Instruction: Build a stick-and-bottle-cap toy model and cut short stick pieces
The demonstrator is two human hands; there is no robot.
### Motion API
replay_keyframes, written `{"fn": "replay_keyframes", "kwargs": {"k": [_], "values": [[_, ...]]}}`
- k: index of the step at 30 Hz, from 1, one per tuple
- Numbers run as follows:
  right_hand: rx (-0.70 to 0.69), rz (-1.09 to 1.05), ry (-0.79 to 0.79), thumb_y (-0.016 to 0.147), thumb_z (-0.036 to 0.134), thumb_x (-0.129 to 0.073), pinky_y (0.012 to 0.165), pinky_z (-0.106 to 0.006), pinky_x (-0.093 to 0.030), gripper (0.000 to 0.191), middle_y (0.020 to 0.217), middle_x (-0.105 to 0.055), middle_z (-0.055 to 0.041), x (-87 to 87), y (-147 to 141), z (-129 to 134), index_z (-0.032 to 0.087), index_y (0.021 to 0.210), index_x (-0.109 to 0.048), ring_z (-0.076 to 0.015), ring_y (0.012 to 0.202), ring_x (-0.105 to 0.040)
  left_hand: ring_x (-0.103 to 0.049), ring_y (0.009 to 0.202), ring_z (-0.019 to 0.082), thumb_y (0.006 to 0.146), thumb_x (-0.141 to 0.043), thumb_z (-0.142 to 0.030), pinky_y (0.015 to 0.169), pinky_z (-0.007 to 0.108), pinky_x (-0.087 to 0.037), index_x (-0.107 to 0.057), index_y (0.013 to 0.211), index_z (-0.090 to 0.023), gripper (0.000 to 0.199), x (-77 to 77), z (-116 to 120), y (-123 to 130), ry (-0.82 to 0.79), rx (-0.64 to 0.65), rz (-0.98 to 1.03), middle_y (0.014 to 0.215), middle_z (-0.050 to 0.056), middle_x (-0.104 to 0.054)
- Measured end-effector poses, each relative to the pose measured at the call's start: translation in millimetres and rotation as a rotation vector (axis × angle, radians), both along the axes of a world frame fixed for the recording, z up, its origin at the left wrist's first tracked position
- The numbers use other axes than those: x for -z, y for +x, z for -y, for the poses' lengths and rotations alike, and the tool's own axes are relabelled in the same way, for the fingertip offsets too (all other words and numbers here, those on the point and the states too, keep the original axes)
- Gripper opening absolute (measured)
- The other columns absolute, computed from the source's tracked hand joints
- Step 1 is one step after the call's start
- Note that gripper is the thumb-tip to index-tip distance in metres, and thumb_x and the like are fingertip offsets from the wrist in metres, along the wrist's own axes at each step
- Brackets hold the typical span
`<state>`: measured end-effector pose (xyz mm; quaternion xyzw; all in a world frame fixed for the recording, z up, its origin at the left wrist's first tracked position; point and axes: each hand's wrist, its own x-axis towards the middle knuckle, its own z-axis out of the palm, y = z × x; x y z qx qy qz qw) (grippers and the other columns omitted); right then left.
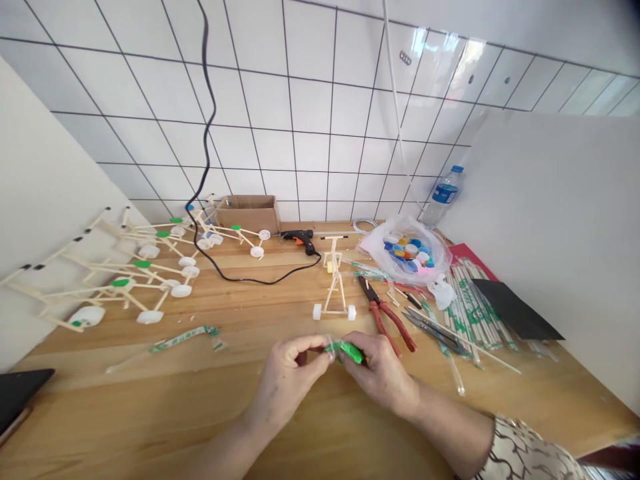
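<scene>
Two bare hands work close together above the wooden counter (95, 393). The left hand (290, 377) and right hand (383, 373) each form a pinching grip, fingertips pressed together on a small green strip (351, 351) wrapped in clear plastic. The strip sits between the hands, off the counter, and the fingers partly hide it. A patterned sleeve (525, 453) covers the right arm.

Just beyond the right hand lie red-handled pliers (387, 319). Ahead of the hands stands a small stick cart (334, 287) with white wheels. To its right are a plastic bag of bottle caps (405, 252) and a bundle of green-printed sticks (473, 307). Farther left, a torn green-printed wrapper (184, 339) lies on the counter, and several stick frames (135, 280) with white caps rest against a white board (40, 200). A hot glue gun (300, 240) lies near a cardboard box (249, 213), its black cord (260, 281) trailing across the wood.
</scene>
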<state>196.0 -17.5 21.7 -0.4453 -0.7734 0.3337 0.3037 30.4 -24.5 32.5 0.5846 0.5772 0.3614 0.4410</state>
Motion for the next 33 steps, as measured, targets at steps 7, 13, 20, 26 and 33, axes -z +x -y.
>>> {"fn": "replay_keyframes", "kwargs": {"k": [7,13,20,26,33], "values": [[-0.066,0.004,0.066,0.076,0.009,-0.046,0.055,-0.018,-0.034,0.015,0.064,-0.053,0.0018,1.3,1.8,1.0,0.017,0.077,-0.058,-0.0086,0.057,-0.046,-0.030,0.046,0.010,0.065,-0.061,-0.025,0.046,0.022,-0.027,-0.074,0.070,-0.019,0.015,-8.1,2.5,2.7,0.043,0.024,-0.016,0.048,-0.003,-0.048],[-0.012,0.005,0.036,0.077,0.014,-0.048,0.050,-0.019,-0.030,0.014,0.057,-0.045,0.0035,0.5,1.2,-2.1,0.016,0.064,-0.051,-0.0073,0.052,-0.039,-0.033,0.048,0.010,0.068,-0.057,-0.028,0.046,0.021,-0.025,-0.067,0.066,-0.016,0.016,-9.1,-0.1,1.4,-0.071,0.032,0.046,0.047,-0.004,-0.041],[0.024,-0.012,-0.071,0.076,0.021,-0.052,0.051,-0.020,-0.034,0.010,0.061,-0.051,0.0016,-6.6,3.4,-2.8,0.014,0.078,-0.058,-0.0091,0.055,-0.041,-0.049,0.060,0.014,0.071,-0.057,-0.033,0.055,0.022,-0.037,-0.067,0.077,-0.016,0.021,-7.2,-3.8,-2.6,-0.080,0.017,0.117,0.064,0.000,-0.060],[0.045,-0.071,-0.125,0.078,0.026,-0.053,0.053,-0.020,-0.035,0.014,0.061,-0.053,0.0014,-5.2,3.7,-5.9,0.014,0.075,-0.059,-0.0093,0.056,-0.044,-0.050,0.063,0.015,0.071,-0.059,-0.034,0.057,0.023,-0.037,-0.071,0.082,-0.018,0.023,-9.5,-2.3,-2.6,-0.081,0.053,0.145,0.067,0.001,-0.063],[0.034,-0.154,-0.252,0.079,0.033,-0.053,0.052,-0.021,-0.035,0.022,0.058,-0.052,0.0014,-4.7,5.4,-9.8,0.013,0.072,-0.059,-0.0095,0.055,-0.045,-0.036,0.050,0.010,0.073,-0.058,-0.038,0.051,0.021,-0.030,-0.068,0.086,-0.015,0.028,-0.8,-6.2,-6.4,-0.151,0.037,0.312,0.049,-0.005,-0.043]]}}
